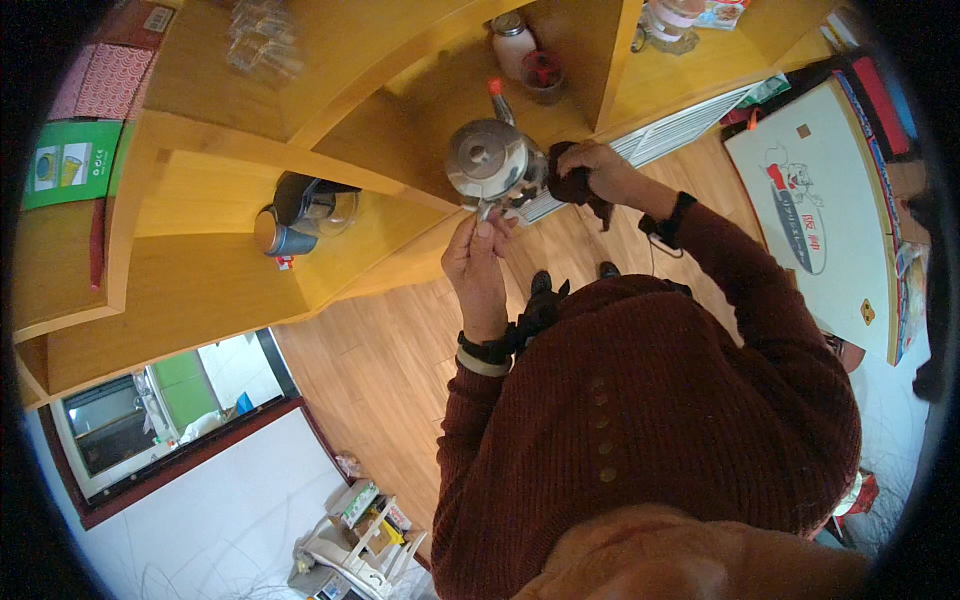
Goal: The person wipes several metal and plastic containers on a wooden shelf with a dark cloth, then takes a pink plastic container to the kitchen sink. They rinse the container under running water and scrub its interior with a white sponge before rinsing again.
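A shiny silver teapot (488, 158) with a round lid is in front of me at the edge of a yellow wooden shelf. From its far side a part with a red tip (495, 88) sticks out. My left hand (478, 262) has its fingers closed round a narrow metal part at the teapot's near side. Bunched in my right hand (605, 175) is a dark brown cloth (568, 178), close to the teapot's right side, with a loose end hanging down. Whether the cloth touches the teapot, I cannot tell.
Yellow shelving (230, 150) curves across the far side. It holds a white jar (513, 45), a red-filled glass (543, 73), a dark glass pot (315, 205), a blue cup (283, 232) and a green box (75, 163). At right stands a white cabinet (810, 190).
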